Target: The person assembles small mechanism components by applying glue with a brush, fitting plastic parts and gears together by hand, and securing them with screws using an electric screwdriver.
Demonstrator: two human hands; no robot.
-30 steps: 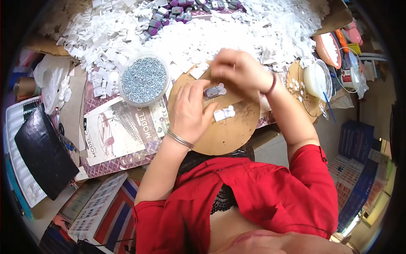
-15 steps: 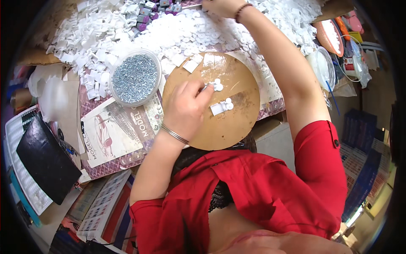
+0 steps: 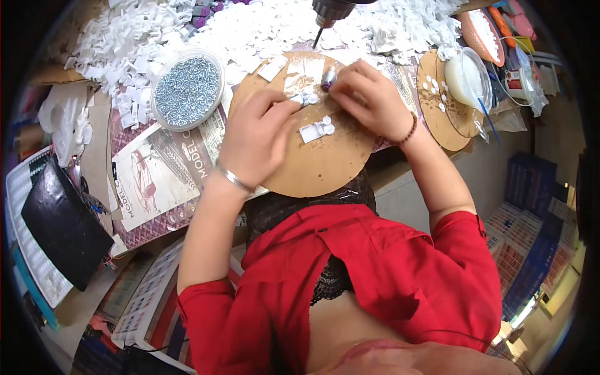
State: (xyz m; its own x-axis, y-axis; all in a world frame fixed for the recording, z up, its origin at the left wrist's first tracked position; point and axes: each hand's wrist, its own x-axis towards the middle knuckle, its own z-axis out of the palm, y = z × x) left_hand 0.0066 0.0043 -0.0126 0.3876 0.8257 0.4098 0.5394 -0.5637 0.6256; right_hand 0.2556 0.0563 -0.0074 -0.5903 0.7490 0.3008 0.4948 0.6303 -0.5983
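My left hand (image 3: 256,134) is over the left half of a round brown board (image 3: 331,169), its thumb and fingers pinched at a small white part (image 3: 305,99). My right hand (image 3: 375,103), fingers curled together, is at the board's right side. At its fingertips is a small grey-and-purple part (image 3: 328,77), which they seem to grip; the contact is partly hidden. Between the hands, a white rectangular piece with round discs on it (image 3: 317,129) lies on the board. A flat white piece (image 3: 273,67) rests by the board's far edge.
A clear tub of small silvery screws (image 3: 189,90) stands left of the board. White plastic parts (image 3: 269,28) are heaped behind it. A dark power driver (image 3: 331,11) with a thin bit points down at the back. Rightward are more brown discs (image 3: 440,122) and a white tub (image 3: 467,78).
My right hand has come back from the far heap to the board, with the grey-and-purple part at its fingertips. My left hand stays pinched at the white part. The driver has come into view.
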